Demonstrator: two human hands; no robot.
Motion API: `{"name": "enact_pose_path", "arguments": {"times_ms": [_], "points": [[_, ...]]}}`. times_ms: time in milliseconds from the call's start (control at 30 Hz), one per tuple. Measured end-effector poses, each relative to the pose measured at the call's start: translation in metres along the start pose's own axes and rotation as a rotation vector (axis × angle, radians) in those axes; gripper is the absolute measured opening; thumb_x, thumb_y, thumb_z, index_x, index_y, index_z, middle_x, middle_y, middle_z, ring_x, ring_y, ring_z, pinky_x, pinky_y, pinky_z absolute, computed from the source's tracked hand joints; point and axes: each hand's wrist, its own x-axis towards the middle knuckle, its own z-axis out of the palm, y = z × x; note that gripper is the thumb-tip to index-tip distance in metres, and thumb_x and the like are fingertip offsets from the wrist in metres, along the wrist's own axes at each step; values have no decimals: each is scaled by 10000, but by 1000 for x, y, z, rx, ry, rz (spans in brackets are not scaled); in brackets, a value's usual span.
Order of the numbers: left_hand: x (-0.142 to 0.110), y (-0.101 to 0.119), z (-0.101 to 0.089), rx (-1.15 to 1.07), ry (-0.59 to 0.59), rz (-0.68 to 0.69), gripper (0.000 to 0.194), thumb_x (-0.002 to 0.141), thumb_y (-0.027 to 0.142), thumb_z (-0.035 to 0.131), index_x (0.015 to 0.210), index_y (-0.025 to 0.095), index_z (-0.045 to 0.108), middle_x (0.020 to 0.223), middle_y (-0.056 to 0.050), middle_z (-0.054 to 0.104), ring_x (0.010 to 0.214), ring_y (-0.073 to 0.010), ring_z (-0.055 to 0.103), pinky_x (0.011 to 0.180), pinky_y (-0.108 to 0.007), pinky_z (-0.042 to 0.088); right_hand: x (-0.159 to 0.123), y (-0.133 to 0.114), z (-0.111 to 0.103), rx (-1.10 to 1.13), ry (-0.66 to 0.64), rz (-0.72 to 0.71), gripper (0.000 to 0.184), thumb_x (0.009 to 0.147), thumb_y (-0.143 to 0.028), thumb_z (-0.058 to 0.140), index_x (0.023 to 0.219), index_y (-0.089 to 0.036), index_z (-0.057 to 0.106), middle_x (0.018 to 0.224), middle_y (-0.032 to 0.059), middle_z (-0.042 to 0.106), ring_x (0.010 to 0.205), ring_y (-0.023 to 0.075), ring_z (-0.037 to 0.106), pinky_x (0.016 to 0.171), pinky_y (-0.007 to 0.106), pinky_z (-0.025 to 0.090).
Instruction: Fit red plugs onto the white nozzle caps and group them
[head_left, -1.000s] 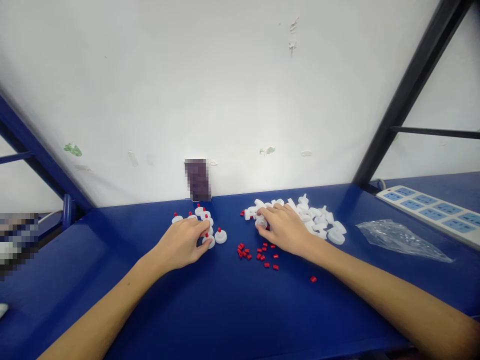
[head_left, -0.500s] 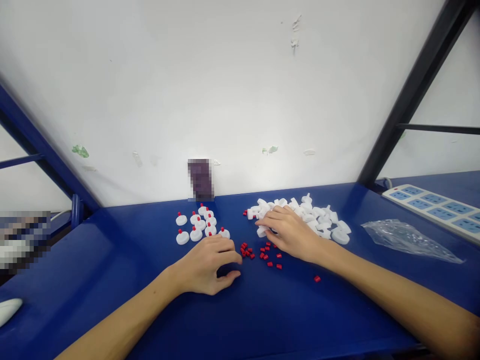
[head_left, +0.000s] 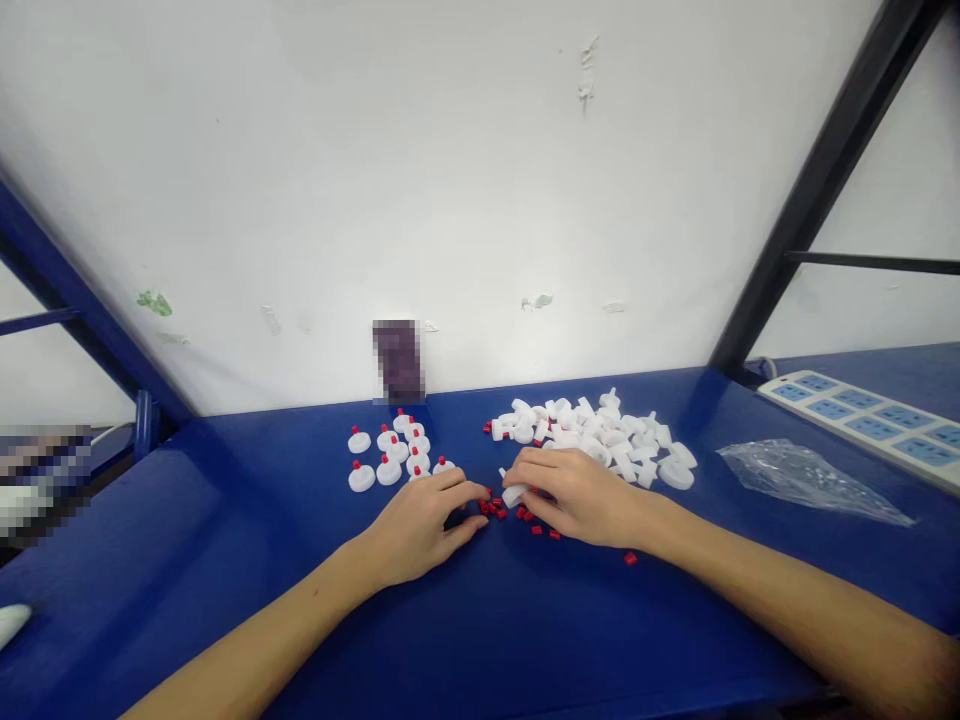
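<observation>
My right hand [head_left: 574, 490] is closed on a white plastic nozzle cap [head_left: 514, 495], held between thumb and fingers with its thin tip pointing up and left. My left hand [head_left: 427, 525] has thumb and index finger apart at the edge of a small cluster of loose red caps [head_left: 501, 515]; nothing shows gripped in it. Behind that hand stand several white nozzle caps with red tips [head_left: 361, 478], upright on the blue table. A heap of bare white nozzle caps [head_left: 600, 440] lies beyond my right hand, which partly hides it and some red caps.
On the right lie a crumpled clear plastic bag [head_left: 810, 480] and a long white power strip [head_left: 862, 410]. A single red cap [head_left: 630, 559] sits near my right forearm. A blurred-out dark object [head_left: 399, 360] leans on the wall. A white object [head_left: 11, 622] is at the left edge.
My right hand has come away from the heap toward me, bringing a white nozzle cap. My left hand has shifted slightly right, its fingertips now at the red caps.
</observation>
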Motion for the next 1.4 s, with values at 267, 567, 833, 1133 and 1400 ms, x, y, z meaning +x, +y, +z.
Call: {"name": "enact_pose_path", "arguments": {"times_ms": [267, 567, 833, 1133, 1400], "points": [[0, -1, 3, -44, -18, 0, 136, 965, 198, 544, 1028, 201, 665, 920, -26, 586, 759, -150, 561, 680, -261, 436, 1, -4, 6, -7, 69, 77, 186, 925, -112, 489, 1028, -188, 624, 896, 43, 642, 742, 157, 585, 667, 275, 430], [-1, 7, -2, -143, 68, -41, 147, 853, 111, 598, 946, 191, 680, 755, 13, 626, 630, -120, 522, 621, -237, 411, 3, -22, -2, 514, 26, 363, 111, 897, -185, 571, 948, -199, 669, 761, 3, 676, 522, 99, 564, 490, 217, 409], [2, 21, -5, -444, 169, -208, 105, 843, 152, 608, 895, 171, 698, 674, 16, 636, 570, -105, 553, 565, -208, 445, 5, -24, 1, 935, -81, 436, 104, 904, -264, 606, 956, -176, 626, 761, 9, 712, 444, 68, 559, 440, 176, 415], [2, 23, -5, -435, 248, -123, 50, 858, 176, 673, 859, 185, 721, 761, -10, 692, 632, -116, 590, 596, -213, 460, 6, -16, -1, 957, -147, 430, 112, 894, -259, 628, 947, -161, 643, 734, 0, 678, 456, 68, 517, 453, 191, 396], [-2, 25, -8, -472, 262, -26, 94, 864, 109, 659, 877, 172, 728, 802, -29, 722, 679, -124, 637, 620, -202, 490, 6, -25, -2, 1104, -144, 370, 117, 924, -287, 625, 951, -172, 619, 885, 37, 676, 822, 153, 628, 769, 299, 472]]}}
